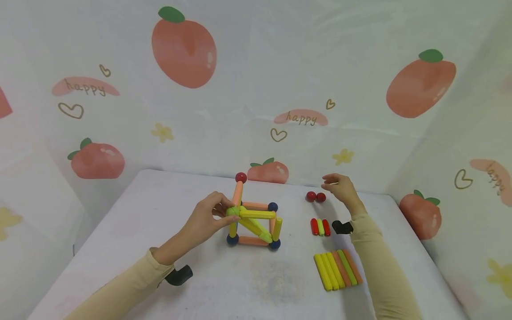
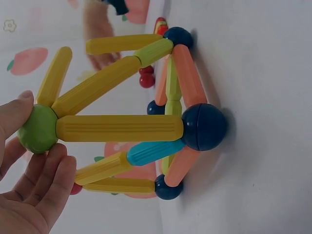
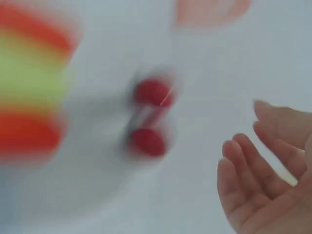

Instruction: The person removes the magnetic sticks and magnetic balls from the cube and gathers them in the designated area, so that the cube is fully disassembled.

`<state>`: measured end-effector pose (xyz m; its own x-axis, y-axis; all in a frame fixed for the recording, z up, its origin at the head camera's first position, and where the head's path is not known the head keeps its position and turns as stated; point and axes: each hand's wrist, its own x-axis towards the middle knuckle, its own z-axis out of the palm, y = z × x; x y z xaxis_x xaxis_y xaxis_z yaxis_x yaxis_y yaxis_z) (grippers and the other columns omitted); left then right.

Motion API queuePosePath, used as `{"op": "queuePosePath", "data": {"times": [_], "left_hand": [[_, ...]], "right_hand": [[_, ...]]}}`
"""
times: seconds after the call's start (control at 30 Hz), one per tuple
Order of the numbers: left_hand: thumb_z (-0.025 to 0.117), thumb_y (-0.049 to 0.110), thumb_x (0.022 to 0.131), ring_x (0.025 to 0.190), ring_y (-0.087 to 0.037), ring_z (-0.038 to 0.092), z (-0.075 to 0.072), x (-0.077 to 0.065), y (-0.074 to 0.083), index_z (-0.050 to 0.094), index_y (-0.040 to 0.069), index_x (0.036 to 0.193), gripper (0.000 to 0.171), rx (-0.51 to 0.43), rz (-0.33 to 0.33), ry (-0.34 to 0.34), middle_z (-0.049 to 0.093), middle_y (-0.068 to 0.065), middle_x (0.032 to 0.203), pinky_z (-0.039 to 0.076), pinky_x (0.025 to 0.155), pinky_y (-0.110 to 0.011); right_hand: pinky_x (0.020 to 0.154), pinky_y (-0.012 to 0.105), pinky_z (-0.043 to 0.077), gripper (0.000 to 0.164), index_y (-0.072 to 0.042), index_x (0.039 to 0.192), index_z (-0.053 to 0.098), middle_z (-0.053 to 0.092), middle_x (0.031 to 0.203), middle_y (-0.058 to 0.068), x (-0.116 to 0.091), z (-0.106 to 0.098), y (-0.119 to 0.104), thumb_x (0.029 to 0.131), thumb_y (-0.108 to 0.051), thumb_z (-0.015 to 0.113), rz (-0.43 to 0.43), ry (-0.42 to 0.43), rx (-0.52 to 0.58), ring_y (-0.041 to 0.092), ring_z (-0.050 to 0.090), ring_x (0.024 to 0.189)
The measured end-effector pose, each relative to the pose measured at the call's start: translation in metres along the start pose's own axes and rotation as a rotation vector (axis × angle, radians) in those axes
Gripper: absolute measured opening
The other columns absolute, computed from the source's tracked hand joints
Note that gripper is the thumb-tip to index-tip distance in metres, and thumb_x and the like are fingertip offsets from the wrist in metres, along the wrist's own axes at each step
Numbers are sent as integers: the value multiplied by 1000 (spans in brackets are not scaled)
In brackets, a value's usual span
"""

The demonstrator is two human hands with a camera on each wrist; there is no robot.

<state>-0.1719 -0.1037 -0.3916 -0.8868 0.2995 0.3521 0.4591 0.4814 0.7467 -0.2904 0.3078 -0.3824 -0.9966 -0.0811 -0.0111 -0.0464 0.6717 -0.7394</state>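
My left hand pinches a green ball between thumb and fingers. That ball is an upper corner of a frame of rods and balls standing on the table. Yellow rods run from the green ball, one of them down to a dark blue ball at the base. Orange rods join the blue base balls, and a red ball tops the far side. My right hand, fingers loosely bent with nothing between them, is raised beside two red balls.
Short red and yellow-green rods lie side by side right of the frame. Nearer me is a row of longer yellow, orange and green rods. A fruit-print cloth hangs behind the white table.
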Motion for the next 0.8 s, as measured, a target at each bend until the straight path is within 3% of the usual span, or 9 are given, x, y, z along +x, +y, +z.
{"op": "queuePosePath", "data": {"times": [0.07,0.13,0.27,0.4,0.57,0.8], "left_hand": [[82,20,80,84,-8,63,0,0,-1,63,13,104,31,1,4,0,61,0,97,56,77,-17],[82,20,80,83,-8,63,0,0,-1,63,13,103,31,2,6,2,61,0,96,56,77,-17],[83,21,80,83,-8,63,0,0,-2,63,12,103,32,-3,12,4,61,0,96,57,77,-18],[83,20,79,83,-8,64,-1,1,-2,63,12,103,32,-15,19,6,62,0,97,57,77,-19],[83,19,79,83,-8,65,1,1,-4,63,12,103,33,-26,30,6,62,-1,98,57,77,-19],[83,18,79,82,-8,65,-1,0,-3,63,12,103,32,-28,25,10,62,-1,98,57,77,-19]], "right_hand": [[87,30,52,39,1,130,59,64,127,25,-2,11,-25,98,-21,60,-46,33,24,36,62,111],[79,27,53,37,-3,127,63,67,122,20,-11,22,-55,99,-27,61,-93,-7,59,31,64,105],[77,26,53,31,-13,120,69,72,112,8,-35,54,-107,97,-33,64,-246,-187,27,20,65,97],[78,25,55,24,-15,112,74,75,104,-1,-57,85,-140,93,-29,70,-410,-351,-40,12,65,89],[74,22,54,23,-12,109,76,77,98,-1,-68,105,-153,88,-21,75,-484,-404,-61,8,64,82],[72,18,53,27,-11,113,74,77,101,1,-67,119,-152,88,-19,76,-464,-420,-69,5,63,80]]}}
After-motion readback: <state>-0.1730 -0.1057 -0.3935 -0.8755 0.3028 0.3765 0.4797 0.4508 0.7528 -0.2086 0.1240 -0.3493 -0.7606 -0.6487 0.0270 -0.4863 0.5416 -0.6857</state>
